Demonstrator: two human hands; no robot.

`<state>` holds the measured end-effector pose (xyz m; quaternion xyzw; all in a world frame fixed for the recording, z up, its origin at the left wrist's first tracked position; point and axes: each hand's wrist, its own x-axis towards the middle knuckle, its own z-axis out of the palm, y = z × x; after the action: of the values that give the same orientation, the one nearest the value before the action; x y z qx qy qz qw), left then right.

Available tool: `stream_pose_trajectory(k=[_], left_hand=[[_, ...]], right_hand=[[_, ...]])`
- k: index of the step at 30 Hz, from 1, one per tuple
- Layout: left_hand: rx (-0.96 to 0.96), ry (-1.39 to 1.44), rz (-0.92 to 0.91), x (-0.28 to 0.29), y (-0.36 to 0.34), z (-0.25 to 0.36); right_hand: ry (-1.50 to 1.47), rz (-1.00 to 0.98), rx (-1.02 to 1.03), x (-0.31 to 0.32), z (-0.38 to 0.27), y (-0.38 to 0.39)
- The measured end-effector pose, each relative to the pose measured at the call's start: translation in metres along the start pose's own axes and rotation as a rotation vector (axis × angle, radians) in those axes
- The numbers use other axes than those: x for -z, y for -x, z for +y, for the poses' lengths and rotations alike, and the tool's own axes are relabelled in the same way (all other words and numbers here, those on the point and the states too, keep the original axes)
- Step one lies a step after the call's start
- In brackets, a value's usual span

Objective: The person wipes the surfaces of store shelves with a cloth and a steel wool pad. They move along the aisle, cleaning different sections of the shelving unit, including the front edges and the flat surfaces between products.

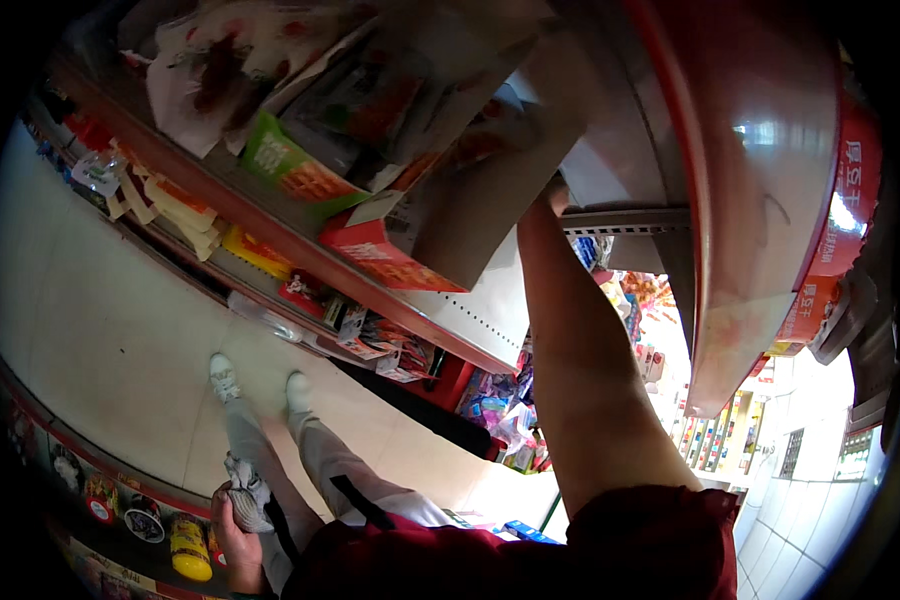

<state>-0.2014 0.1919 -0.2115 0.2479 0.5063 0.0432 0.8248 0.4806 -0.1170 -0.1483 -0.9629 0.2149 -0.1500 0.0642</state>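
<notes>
Low at the left, my left hand (pixel 235 540) is closed around a crumpled grey-and-white cloth (pixel 250 495), held in front of my legs. My right arm stretches up to the upper shelf, where my right hand (pixel 554 197) reaches in beside an open cardboard display box (pixel 500 185). The box hides most of that hand, so its fingers and anything in them cannot be made out. Left of the box, on the same shelf, lie a green-and-orange snack packet (pixel 295 170) and several clear-wrapped packets. A bare grey shelf panel (pixel 625 150) is beside my right hand.
A red-edged shelf board (pixel 710 330) curves close on the right, with red packages (pixel 815 310) beyond it. Lower shelves hold packets, including a yellow one (pixel 255 252). Behind my left hand, another shelf carries a yellow jar (pixel 190 548). Pale floor tiles (pixel 120 330) lie below.
</notes>
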Motion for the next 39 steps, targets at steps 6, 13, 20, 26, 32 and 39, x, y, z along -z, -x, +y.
stream_pose_trajectory(k=[6,13,20,26,32,39], left_hand=[[0.063,0.021,0.004,-0.018,-0.01,0.008],[0.074,-0.037,0.014,0.018,-0.023,0.001],[0.045,0.081,0.035,0.009,-0.02,0.01],[0.004,0.071,0.016,0.021,-0.019,0.01],[0.001,0.091,0.017,0.031,-0.022,0.007],[0.009,0.082,0.033,0.031,-0.024,-0.006]], right_hand=[[-0.178,-0.037,0.11,0.032,0.001,0.035],[-0.063,0.061,-0.09,0.003,0.031,-0.001],[-0.148,-0.048,0.164,0.008,-0.042,0.045],[-0.453,0.246,-0.023,0.046,0.024,0.021],[-0.227,0.189,-0.008,0.044,-0.004,0.005],[-0.296,0.199,0.15,0.078,-0.053,0.017]])
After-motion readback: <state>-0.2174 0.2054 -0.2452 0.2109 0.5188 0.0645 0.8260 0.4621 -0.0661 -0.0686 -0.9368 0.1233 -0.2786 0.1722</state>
